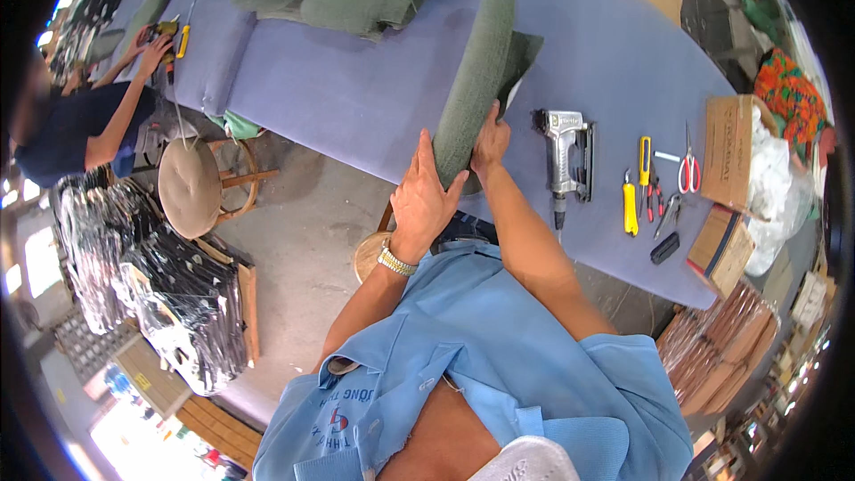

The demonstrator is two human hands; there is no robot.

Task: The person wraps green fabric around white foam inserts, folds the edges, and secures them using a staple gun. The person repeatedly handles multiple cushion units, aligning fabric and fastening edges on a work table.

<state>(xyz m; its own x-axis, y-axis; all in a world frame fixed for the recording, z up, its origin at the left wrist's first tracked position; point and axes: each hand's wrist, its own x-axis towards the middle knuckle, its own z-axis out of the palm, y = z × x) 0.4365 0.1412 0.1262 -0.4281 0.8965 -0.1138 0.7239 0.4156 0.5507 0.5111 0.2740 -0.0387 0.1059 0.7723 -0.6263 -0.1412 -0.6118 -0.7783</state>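
Head view: both hands grip 1 green cushion (pixel 476 80) standing on edge at the near side of the blue table (pixel 356 89). The left hand (pixel 426 200) wraps its near end with fingers curled; the right hand (pixel 491 141) pinches loose fabric at its side. The stapler (pixel 567 160) lies untouched just right, so the stapling looks unfinished.

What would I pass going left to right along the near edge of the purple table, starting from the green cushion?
Green cushion held by the left hand and right hand → silver staple gun → yellow utility knives → red-handled scissors → open cardboard box.
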